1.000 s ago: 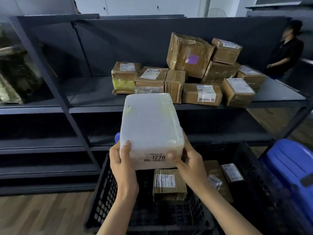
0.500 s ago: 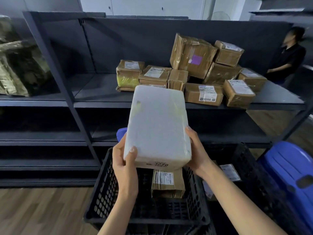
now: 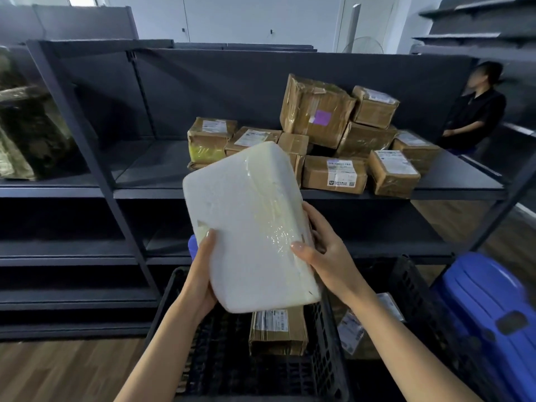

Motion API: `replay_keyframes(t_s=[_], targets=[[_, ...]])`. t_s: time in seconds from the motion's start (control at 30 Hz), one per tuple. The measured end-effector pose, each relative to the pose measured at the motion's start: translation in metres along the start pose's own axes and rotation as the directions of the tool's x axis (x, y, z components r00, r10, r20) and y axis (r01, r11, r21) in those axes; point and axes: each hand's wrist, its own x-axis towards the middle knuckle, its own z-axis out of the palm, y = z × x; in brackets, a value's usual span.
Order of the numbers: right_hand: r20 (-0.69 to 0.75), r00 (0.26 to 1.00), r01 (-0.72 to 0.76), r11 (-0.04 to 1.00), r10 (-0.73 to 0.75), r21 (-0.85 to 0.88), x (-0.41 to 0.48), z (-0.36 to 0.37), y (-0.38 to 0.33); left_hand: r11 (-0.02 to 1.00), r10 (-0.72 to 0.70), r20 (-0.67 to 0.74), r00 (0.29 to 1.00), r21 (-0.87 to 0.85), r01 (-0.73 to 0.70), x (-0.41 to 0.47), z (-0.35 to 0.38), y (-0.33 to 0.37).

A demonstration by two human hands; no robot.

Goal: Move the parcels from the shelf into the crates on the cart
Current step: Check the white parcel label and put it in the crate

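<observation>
- The left forearm (image 3: 165,343) rises from the bottom edge of the view. The right forearm (image 3: 400,343) comes in from the lower right, and the two angle towards each other.
- The left hand (image 3: 203,274) grips the lower left edge of the white parcel (image 3: 249,227), with the thumb flat on the top face and the fingers hidden beneath.
- The right hand (image 3: 327,256) clasps the parcel's right edge, thumb pressed on the top face near the lower right corner, fingers curled round the side.
- Both arms are bare from wrist upward.
</observation>
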Motion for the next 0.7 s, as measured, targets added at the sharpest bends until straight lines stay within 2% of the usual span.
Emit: replay_keyframes(t_s=[0.07,0.13,0.33,0.4,0.47,0.53,0.57,0.63,0.7], targets=[[0.018,0.999,0.030,0.999,-0.030,-0.019,0.000,0.000,-0.008,0.998,-0.015,0.005,1.000,-0.058,0.015,0.002,-0.001,-0.003],[0.046,0.998,0.036,0.999,-0.034,-0.031,-0.002,-0.001,-0.013,0.999,-0.003,0.015,1.000,-0.045,0.003,0.000,-0.004,-0.008],[0.094,0.995,-0.028,0.998,0.033,-0.054,-0.005,-0.003,-0.014,0.993,0.064,0.073,0.995,-0.101,-0.056,0.000,-0.007,-0.013],[0.077,0.996,-0.038,0.998,0.042,-0.059,-0.007,-0.007,-0.016,0.982,0.105,0.092,0.990,-0.166,-0.089,-0.001,-0.007,-0.013],[-0.008,0.998,-0.055,0.997,0.055,-0.052,-0.009,-0.013,-0.015,0.966,0.116,0.069,0.991,-0.241,-0.096,0.000,-0.007,-0.014],[-0.055,0.990,-0.130,0.991,0.132,0.032,-0.012,-0.019,-0.010,0.951,0.122,0.043,0.992,-0.292,-0.104,-0.001,-0.007,-0.012],[-0.025,0.982,-0.182,0.979,0.185,0.087,-0.015,-0.020,-0.006,0.947,0.135,0.053,0.989,-0.300,-0.113,-0.001,-0.006,-0.012],[0.103,0.956,-0.291,0.933,0.275,0.209,-0.020,-0.015,0.000,0.945,0.158,0.082,0.984,-0.303,-0.126,-0.001,-0.003,-0.011],[0.226,0.924,-0.375,0.845,0.309,0.381,-0.023,-0.006,0.007,0.945,0.158,0.084,0.984,-0.301,-0.126,-0.001,0.000,-0.013]])
